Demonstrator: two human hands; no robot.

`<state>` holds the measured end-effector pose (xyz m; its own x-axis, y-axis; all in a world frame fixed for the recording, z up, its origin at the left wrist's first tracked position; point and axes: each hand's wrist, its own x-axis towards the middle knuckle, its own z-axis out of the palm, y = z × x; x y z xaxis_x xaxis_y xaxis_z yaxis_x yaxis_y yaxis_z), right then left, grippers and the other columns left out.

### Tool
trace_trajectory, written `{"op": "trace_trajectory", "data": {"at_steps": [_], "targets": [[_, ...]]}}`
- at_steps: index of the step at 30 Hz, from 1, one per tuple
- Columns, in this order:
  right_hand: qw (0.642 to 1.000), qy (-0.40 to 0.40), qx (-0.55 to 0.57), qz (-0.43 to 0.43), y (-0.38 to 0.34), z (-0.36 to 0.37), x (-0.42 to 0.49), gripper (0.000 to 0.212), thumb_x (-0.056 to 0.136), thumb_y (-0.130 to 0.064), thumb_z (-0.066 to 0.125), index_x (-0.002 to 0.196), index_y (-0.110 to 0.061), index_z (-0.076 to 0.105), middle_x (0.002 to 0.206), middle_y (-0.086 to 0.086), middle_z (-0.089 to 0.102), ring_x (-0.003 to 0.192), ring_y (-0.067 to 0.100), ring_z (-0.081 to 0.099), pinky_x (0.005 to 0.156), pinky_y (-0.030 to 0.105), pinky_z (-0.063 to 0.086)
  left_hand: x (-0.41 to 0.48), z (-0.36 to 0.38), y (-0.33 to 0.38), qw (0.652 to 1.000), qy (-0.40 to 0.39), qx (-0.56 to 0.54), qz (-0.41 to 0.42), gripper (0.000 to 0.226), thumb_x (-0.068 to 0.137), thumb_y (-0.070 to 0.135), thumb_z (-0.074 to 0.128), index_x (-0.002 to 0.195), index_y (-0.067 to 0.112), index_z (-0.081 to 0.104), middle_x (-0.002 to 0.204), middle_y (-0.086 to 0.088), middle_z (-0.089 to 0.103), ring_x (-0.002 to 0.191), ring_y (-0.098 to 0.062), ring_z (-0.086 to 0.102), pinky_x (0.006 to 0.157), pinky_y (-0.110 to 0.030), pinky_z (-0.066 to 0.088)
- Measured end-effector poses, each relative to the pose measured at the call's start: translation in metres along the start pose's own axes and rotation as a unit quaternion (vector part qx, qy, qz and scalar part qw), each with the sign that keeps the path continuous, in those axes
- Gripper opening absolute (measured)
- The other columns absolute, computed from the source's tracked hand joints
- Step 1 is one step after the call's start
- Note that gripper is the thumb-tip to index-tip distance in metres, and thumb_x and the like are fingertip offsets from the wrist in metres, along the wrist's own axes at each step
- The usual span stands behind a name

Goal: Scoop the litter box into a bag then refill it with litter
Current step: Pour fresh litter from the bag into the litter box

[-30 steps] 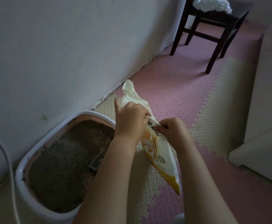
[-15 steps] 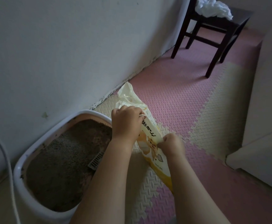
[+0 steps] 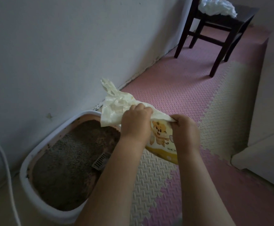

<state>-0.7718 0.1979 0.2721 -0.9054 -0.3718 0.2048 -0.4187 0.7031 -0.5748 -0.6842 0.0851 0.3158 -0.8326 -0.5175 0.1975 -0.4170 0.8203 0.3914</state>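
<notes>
A white cable [image 3: 6, 167] curves down the far left edge, in front of the pale wall [image 3: 67, 46]. Just beside it, against the wall's foot, the litter box [image 3: 26, 173] sits on the floor, its white rim round a bed of grey-brown litter [image 3: 67, 168]. A slotted scoop [image 3: 100, 160] lies in the litter near the box's right side, partly hidden by the left forearm. Above the box's far right corner, the left hand [image 3: 135, 123] is clenched round the crumpled upper part of a cream and yellow bag [image 3: 116, 105], and the loose top of the bag flops leftward over the box's far rim. The bag is held up off the floor between the 2 hands, and its printed face with a cartoon animal shows between them. The right hand [image 3: 184, 129] pinches the bag's upper edge with curled fingers, knuckles toward the camera; the bag's yellow bottom hangs below, over the foam floor mat [image 3: 182, 88] of pink and cream tiles. Farther back on the mat stands a dark wooden chair [image 3: 217, 59] with a crumpled white heap [image 3: 217, 6] on its seat; whether that is cloth or plastic cannot be told. Pale furniture [image 3: 273, 103] fills the right edge.
</notes>
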Motion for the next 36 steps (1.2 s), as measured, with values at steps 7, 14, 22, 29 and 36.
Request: {"op": "trace_trajectory", "data": {"at_steps": [7,14,22,29,36], "targets": [[0.997,-0.053,-0.001,-0.049,-0.009,-0.014,0.001,0.035,0.09,-0.023,0.058,0.059,-0.011,0.052,0.052,-0.002,0.047,0.048,0.015,0.038,0.046,0.028,0.025,0.005,0.006,0.003,0.995,0.078,-0.024,0.052,0.015,0.091,0.018,0.055,0.089,0.016,0.07,0.083,0.003,0.064,0.076,-0.016,0.055,0.06,-0.027,0.039],[0.984,-0.17,0.056,0.012,-0.002,-0.007,-0.001,0.023,0.081,-0.026,0.068,0.064,-0.015,0.057,0.053,-0.006,0.051,0.047,0.012,0.046,0.044,0.022,0.029,0.0,0.012,0.003,0.993,0.113,0.003,0.021,0.013,0.088,0.011,0.057,0.077,0.01,0.064,0.073,-0.001,0.06,0.065,-0.016,0.052,0.052,-0.025,0.033],[0.982,-0.161,0.003,0.102,0.02,0.009,0.0,0.017,0.085,-0.029,0.066,0.075,-0.014,0.067,0.065,0.001,0.063,0.061,0.021,0.059,0.052,0.027,0.039,0.007,-0.001,-0.008,0.99,0.133,-0.034,-0.028,0.019,0.091,0.014,0.051,0.093,0.012,0.07,0.086,0.0,0.066,0.076,-0.018,0.059,0.064,-0.035,0.052],[0.992,-0.089,-0.083,-0.022,-0.002,-0.002,0.004,0.025,0.09,-0.018,0.054,0.066,-0.022,0.052,0.06,-0.007,0.052,0.055,0.012,0.047,0.046,0.025,0.027,0.01,-0.012,-0.03,0.995,0.081,-0.034,-0.043,0.035,0.094,0.009,0.048,0.122,0.024,0.062,0.115,-0.001,0.063,0.101,-0.017,0.055,0.082,-0.032,0.049],[0.987,-0.094,-0.109,-0.064,-0.003,-0.019,0.008,0.017,0.091,-0.02,0.054,0.075,-0.023,0.058,0.066,-0.008,0.054,0.062,0.015,0.05,0.048,0.025,0.027,0.009,0.01,-0.012,0.998,0.038,-0.005,0.051,0.017,0.091,0.031,0.056,0.095,0.025,0.07,0.093,0.008,0.066,0.09,-0.014,0.052,0.082,-0.028,0.022]]}}
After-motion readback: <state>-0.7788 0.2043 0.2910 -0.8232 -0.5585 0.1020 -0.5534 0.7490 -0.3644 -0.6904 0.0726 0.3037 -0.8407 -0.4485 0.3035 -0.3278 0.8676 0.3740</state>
